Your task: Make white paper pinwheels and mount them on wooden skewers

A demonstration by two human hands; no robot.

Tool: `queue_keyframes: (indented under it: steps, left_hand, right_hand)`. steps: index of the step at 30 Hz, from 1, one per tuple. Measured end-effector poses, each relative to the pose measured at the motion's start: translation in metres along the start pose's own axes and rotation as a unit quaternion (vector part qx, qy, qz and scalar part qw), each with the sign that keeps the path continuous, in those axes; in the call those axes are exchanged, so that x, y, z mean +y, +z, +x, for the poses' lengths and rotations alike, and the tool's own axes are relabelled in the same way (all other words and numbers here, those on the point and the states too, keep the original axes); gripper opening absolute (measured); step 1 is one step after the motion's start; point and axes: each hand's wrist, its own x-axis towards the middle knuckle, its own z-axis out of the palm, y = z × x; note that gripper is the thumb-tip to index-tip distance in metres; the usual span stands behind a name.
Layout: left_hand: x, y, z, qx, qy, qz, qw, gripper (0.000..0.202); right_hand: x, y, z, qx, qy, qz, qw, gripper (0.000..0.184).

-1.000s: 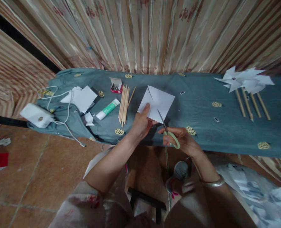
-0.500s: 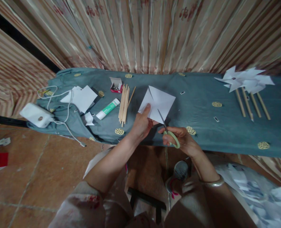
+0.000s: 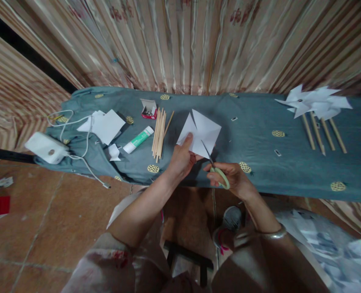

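My left hand (image 3: 180, 158) pinches the near-left corner of a white paper square (image 3: 203, 129), thumb on top, holding it just above the blue cloth-covered table (image 3: 259, 162). The square has a slit running in from its far corner. My right hand (image 3: 233, 179) grips green-handled scissors (image 3: 218, 173). Their blades point up-left into the paper's near edge.
Left of the paper lie a bundle of wooden sticks (image 3: 159, 131), a green-white glue tube (image 3: 138, 139), a small red box of pins (image 3: 149, 110), white paper pieces (image 3: 104, 125) and a white charger with cable (image 3: 46, 147). Finished paper pinwheels on sticks (image 3: 316, 110) lie far right.
The paper square has turned slightly and its right corner has drawn in. The scissor blades sit a little deeper into its near edge. Both hands stay almost in place.
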Motion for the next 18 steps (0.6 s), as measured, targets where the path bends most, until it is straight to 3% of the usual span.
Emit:
queue_keyframes:
  steps: [9, 13, 16, 18]
  left_hand:
    - [0.0, -0.003, 0.005, 0.02, 0.021, -0.01, 1.0, 0.023]
    - [0.007, -0.006, 0.009, 0.03, 0.04, -0.03, 0.998, 0.023]
    - [0.011, -0.008, 0.01, 0.042, 0.043, -0.033, 0.998, 0.022]
    - [0.011, -0.009, 0.009, 0.043, 0.042, -0.032, 0.998, 0.019]
  right_hand:
    - [-0.007, -0.004, -0.006, -0.049, 0.005, -0.03, 0.998, 0.042]
    - [-0.008, -0.019, -0.014, -0.075, 0.058, -0.04, 0.995, 0.047]
    - [-0.007, -0.036, -0.021, -0.054, 0.086, -0.069, 0.993, 0.051]
    - [-0.007, -0.047, -0.026, -0.032, 0.068, -0.106, 0.992, 0.05]
